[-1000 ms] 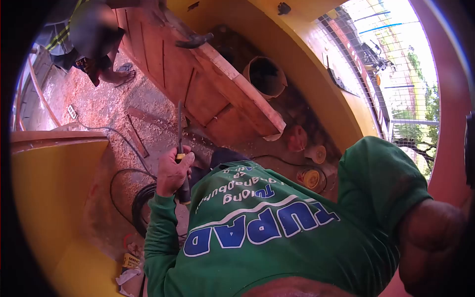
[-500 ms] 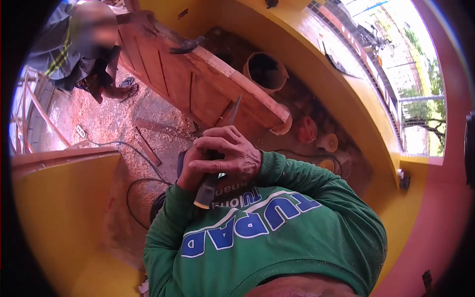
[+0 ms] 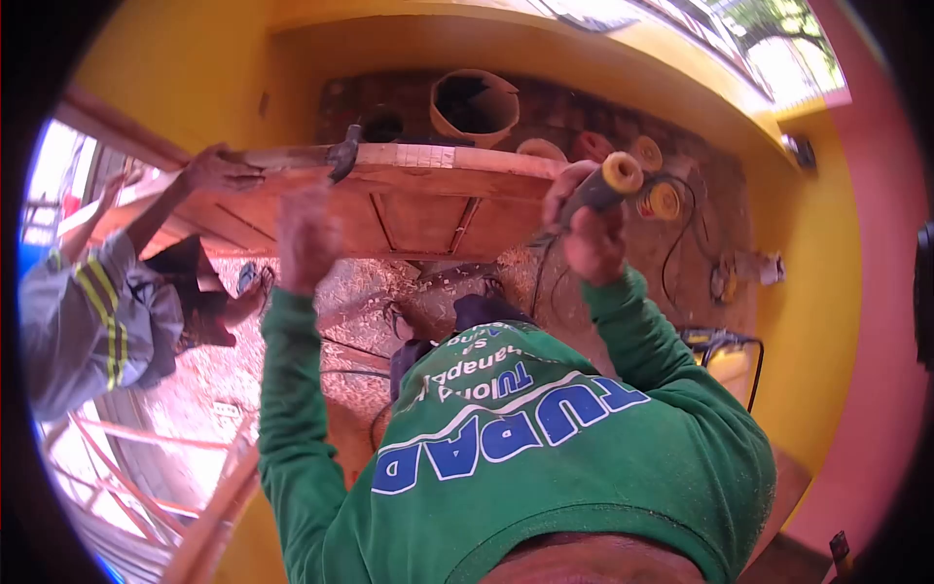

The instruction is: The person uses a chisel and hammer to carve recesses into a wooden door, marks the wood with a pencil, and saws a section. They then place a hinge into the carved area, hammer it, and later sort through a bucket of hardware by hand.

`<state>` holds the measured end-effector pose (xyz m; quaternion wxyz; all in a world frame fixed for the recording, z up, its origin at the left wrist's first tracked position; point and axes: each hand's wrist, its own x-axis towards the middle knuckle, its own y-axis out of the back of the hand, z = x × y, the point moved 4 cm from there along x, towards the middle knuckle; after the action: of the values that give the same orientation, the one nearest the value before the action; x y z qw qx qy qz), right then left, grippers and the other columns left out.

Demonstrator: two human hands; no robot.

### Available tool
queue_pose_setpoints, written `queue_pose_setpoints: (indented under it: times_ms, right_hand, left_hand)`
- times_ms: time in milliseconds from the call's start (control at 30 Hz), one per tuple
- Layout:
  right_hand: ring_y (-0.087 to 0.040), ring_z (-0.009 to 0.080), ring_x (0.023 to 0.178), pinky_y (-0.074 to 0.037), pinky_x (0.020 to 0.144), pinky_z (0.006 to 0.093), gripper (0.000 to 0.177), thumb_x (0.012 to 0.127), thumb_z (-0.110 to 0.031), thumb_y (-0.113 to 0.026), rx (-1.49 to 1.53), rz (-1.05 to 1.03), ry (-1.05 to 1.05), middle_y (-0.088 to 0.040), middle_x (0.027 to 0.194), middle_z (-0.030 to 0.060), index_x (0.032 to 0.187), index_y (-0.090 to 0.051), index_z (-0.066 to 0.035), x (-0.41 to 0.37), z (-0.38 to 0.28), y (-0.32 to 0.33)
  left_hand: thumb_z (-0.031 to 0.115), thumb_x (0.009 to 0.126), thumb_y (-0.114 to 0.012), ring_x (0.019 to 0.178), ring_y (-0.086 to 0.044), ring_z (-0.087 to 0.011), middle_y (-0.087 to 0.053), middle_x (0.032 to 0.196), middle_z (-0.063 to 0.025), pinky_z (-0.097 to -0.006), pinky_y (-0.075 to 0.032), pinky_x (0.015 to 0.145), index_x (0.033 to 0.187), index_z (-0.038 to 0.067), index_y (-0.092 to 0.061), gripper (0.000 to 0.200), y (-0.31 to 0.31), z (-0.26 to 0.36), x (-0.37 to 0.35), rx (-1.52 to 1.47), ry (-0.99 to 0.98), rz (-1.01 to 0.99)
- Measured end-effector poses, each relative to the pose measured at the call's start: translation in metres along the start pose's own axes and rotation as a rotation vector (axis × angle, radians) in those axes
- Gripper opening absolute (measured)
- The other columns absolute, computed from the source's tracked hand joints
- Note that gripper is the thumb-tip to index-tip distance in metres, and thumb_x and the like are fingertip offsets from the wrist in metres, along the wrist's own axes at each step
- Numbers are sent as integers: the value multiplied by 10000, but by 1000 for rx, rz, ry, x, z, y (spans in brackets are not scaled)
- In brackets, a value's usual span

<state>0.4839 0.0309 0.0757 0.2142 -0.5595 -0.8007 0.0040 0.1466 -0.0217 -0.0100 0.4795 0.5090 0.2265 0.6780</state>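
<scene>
Yellow wall curves beyond & to right of person's R hand. Floor w/ wood shavings spreads below & arnd L hand. Long reddish wood panel spans btwn both hands & runs on past L hand to the left; narrow edge up, grooves in face, right end by R hand. Person's green shirt fills space btwn & nearer than hands. Co-worker, grey top w/ yellow stripes, is left of L hand; co-worker's hand is on panel's top edge.

Bucket, dark inside, is beyond panel, btwn hands but closer to R. Yellow container sits right of & lower than R hand.

Hands well apart. R is wrapped firmly arnd a dark-handled tool, yellow butt end up & to right, thin end angled down-left in front of panel; can't tell if it touches wood. L is up in front of panel, blurred; can't tell finger pos or contact. Smaller dark tool lies across panel's top edge, just beyond L hand. Round orange item is on floor right of R hand.
</scene>
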Motion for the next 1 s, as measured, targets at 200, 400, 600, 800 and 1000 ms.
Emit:
queue_pose_setpoints:
  times_ms: [200,400,600,800,1000]
  right_hand:
    - [-506,109,571,-342,416,211,419,783,-383,-773,-338,226,23,-492,729,17,894,-519,-69,-28,-23,66]
    - [-530,139,550,-385,415,248,403,783,-358,-787,-59,364,124,-503,650,30,867,-526,-63,-39,-29,97]
    - [-527,128,576,-380,424,247,467,883,-455,-653,26,470,48,-523,712,23,1018,-567,-17,-24,-12,91]
    - [-483,87,542,-357,418,226,411,946,-395,-580,324,150,-1,-509,702,7,1059,-556,0,37,-4,58]
    - [-459,56,479,-354,414,225,169,910,-176,-603,-94,151,50,-513,595,-4,808,-570,-46,107,18,24]
  left_hand:
    - [-34,680,-592,1100,-501,-341,-520,1186,-152,-448,-418,937,1249,52,-534,578,-37,-88,74,344,-139,-289]
    - [-51,709,-574,1122,-491,-371,-515,1188,-165,-447,-430,965,1255,38,-517,557,-48,-142,85,294,-88,-473]
    - [74,730,-664,1136,-482,-380,-510,1204,-160,-472,-433,954,1249,86,-523,538,-52,-158,94,443,-132,-515]
    - [140,699,-755,1047,-556,-331,-605,1053,-117,-431,-472,854,1114,120,-576,452,-49,-173,108,299,-41,-653]
    - [79,681,-773,794,-612,-343,-634,862,-141,-394,-483,718,975,61,-605,339,-62,-188,109,4,37,-775]
